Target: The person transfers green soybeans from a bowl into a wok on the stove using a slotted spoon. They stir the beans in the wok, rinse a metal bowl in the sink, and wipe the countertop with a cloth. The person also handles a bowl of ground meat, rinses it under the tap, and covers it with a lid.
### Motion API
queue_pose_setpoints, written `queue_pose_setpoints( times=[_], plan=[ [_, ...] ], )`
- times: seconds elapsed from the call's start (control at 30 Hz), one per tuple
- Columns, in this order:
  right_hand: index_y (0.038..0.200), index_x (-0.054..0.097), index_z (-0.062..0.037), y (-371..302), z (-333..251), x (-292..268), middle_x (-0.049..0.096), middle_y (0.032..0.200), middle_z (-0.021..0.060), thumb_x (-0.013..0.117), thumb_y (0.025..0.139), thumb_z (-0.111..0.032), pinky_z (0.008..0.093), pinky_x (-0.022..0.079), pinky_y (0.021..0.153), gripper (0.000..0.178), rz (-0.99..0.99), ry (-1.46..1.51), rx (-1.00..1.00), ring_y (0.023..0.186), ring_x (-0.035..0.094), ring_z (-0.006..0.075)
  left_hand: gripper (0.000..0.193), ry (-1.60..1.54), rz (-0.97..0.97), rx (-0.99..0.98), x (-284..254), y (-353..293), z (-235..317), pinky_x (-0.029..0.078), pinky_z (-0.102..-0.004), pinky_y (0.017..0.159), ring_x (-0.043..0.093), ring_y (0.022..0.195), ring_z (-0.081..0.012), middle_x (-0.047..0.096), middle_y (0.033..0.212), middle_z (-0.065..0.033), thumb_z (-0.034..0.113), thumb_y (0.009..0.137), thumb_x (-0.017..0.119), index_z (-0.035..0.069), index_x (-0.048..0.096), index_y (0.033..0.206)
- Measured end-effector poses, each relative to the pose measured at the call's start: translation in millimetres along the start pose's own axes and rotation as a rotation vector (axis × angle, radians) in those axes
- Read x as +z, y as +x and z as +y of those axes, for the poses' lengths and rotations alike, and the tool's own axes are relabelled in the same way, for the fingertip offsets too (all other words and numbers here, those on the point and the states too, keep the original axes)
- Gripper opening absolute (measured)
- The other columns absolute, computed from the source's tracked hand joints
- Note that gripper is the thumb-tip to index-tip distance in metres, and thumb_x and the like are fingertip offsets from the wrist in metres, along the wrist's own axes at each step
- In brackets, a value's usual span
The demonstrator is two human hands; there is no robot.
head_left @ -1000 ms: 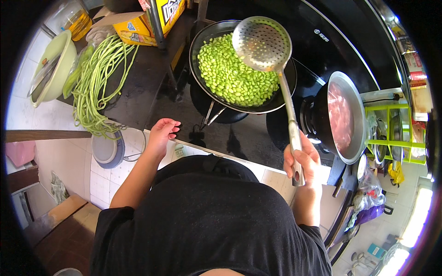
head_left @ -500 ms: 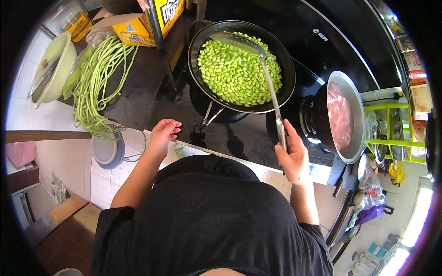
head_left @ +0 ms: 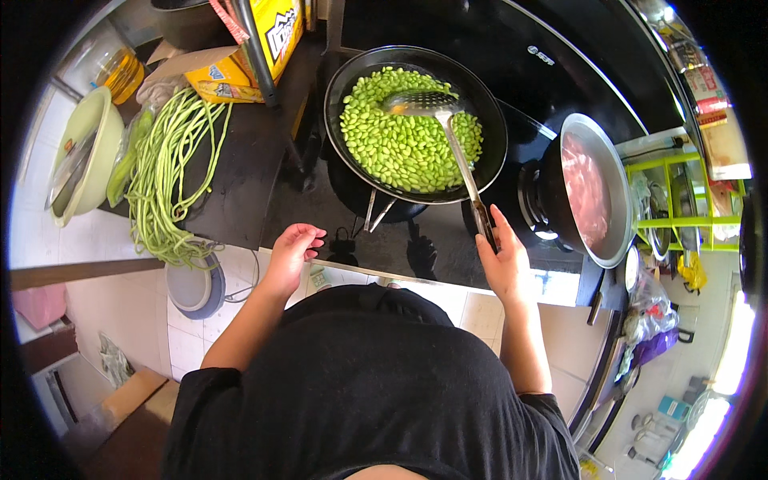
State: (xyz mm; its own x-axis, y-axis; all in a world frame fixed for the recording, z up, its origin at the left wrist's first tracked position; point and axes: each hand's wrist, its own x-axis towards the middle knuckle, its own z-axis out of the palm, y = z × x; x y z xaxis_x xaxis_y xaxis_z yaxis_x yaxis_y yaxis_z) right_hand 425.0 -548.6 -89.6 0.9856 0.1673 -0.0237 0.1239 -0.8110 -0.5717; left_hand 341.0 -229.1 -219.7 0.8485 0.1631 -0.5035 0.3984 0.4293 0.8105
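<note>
In my right hand (head_left: 506,260) is the dark handle of a metal slotted spoon (head_left: 460,152), thumb along one side and fingers along the other. Its perforated head lies on a heap of green shelled beans (head_left: 384,144) that fills much of a black wok (head_left: 498,160). The wok stands on the black glass cooktop (head_left: 316,216). My left hand (head_left: 294,250) hovers by the cooktop's front edge, fingers loosely curled together, nothing visible in them.
Right of the wok, a grey metal basin (head_left: 624,188) of raw pink meat (head_left: 584,192) rests on a dark base. Long green beans (head_left: 172,168) hang over the left counter's edge, beside a pale green bowl (head_left: 104,152) and a yellow box (head_left: 228,78). A green rack (head_left: 680,196) stands far right.
The spoon's head has shifted nearer the middle of the beans, and its handle has tilted further. My left hand has curled closer. The whole view has shifted slightly.
</note>
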Motion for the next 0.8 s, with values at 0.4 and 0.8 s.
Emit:
queue_pose_setpoints(
  times=[0.4, 0.8],
  plan=[
    [0.108, 0.056, -0.0043, -96.7, 26.5, -9.4, 0.053, 0.105, 0.0131, 0.058, 0.078, -0.005, 0.031, 0.044, 0.075, 0.031, 0.42, -0.016, 0.007, 0.094, 0.053, 0.0253, 0.013, 0.25, -0.372, -0.045, 39.5, -18.3, -13.3, 0.041, -0.0254, 0.072, 0.052, 0.083, -0.0113, 0.059, 0.097, -0.006, 0.015, 0.088, 0.047, 0.005, 0.055, 0.091],
    [0.106, 0.056, -0.0065, -287.2, 142.4, -80.7, 0.055, 0.101, 0.014, 0.06, 0.077, -0.016, 0.0368, 0.045, 0.079, 0.03, 0.55, -0.075, 0.213, 0.094, 0.053, 0.0308, 0.014, 0.558, -0.608, -0.098, 160.6, -95.9, -96.1, 0.041, -0.0259, 0.071, 0.052, 0.084, -0.0106, 0.058, 0.098, -0.0028, 0.018, 0.089, 0.047, 0.009, 0.054, 0.098]
  ],
)
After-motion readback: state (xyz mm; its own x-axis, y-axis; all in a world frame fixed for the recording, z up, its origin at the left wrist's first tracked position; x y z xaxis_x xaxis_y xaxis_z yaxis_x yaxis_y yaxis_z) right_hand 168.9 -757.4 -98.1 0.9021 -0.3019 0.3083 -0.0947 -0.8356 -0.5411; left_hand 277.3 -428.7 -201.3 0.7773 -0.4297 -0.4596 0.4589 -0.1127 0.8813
